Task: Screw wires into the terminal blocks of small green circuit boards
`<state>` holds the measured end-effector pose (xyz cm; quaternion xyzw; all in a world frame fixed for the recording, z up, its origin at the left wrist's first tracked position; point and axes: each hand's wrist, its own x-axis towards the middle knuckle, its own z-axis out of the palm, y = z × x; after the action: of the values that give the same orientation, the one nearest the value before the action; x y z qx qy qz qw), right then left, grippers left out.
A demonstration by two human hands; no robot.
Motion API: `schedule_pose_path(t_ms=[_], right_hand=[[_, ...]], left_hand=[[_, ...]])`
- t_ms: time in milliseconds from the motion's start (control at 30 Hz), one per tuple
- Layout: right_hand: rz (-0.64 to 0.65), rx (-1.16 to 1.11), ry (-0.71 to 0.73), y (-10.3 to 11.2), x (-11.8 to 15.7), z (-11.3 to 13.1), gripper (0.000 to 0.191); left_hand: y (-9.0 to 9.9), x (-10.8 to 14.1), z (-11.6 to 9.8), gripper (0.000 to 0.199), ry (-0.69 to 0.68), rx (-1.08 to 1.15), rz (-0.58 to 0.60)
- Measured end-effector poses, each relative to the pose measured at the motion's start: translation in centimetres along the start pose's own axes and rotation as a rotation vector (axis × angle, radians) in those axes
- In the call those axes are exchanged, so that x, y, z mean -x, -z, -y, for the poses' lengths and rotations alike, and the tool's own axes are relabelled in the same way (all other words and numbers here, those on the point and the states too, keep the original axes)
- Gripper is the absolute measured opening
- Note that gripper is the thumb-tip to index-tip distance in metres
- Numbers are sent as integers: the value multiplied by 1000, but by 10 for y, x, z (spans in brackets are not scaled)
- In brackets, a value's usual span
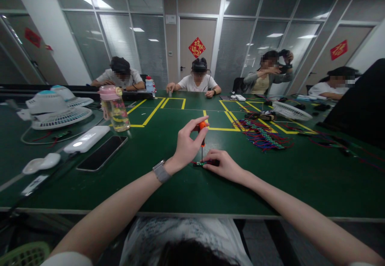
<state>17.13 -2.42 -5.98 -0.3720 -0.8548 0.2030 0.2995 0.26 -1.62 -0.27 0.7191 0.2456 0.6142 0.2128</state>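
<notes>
Left grip (185,143) holds screwdriver (203,125) upright — board (198,164) below, pinched in right grip (225,165).

Screwdriver (202,126): orange-and-black handle, thin dark shaft; stands near upright, tip down at the circuit board (198,164); exact contact too small to confirm. Circuit board: small, green, wires attached, flat on the green table (168,195).

Green table (168,193) with phone (102,153), bottle (116,109)

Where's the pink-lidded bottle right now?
In the head view, the pink-lidded bottle stands on the left of the table, just behind the black phone.
</notes>
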Motion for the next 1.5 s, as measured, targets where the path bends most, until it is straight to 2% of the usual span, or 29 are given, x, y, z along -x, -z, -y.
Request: schedule_pose_path(t_ms=[167, 267, 367, 533, 600, 733, 800, 867, 1000, 1067, 1233, 1300, 1500], right_hand=[[4, 16, -2, 0, 0, 0, 14], [6, 13, 3, 0, 0, 0, 14], [7, -1, -1, 0, 0, 1, 14], [11, -1, -19, 1, 0, 2, 13], [12, 2, -23, 1, 0, 3, 13], [13, -6, -24, 0, 0, 2, 14], [14, -9, -21, 0, 0, 1, 14], [16, -6, -20, 0, 0, 1, 13], [16, -4, -13, 0, 0, 0, 13], [16, -6, -13, 0, 0, 1, 13], [27, 3, -17, 1, 0, 2, 14], [29, 7, -20, 1, 0, 2, 14], [25, -3, -41, 0, 0, 2, 14]], left_hand=[[3, -1, -2, 18, -66, -165, -70], [2, -1, -2, 31, -45, -76, -8], [0, 0, 1, 34, 5, 43, 37], [2, -1, 0, 21, -49, -132, -72], [3, -2, -2, 19, -64, -171, -73], [3, -1, -2, 33, -25, -25, 33], [2, -1, 0, 35, 10, 50, 37], [1, 0, 1, 32, 19, 49, 4], [2, -1, -2, 17, -59, -113, -96], [3, -1, -4, 16, -68, -156, -107], [2, 0, 0, 34, 8, 43, 12], [1, 1, 2, 35, 44, 95, 14], [2, -1, -1, 24, -10, -84, -47]])
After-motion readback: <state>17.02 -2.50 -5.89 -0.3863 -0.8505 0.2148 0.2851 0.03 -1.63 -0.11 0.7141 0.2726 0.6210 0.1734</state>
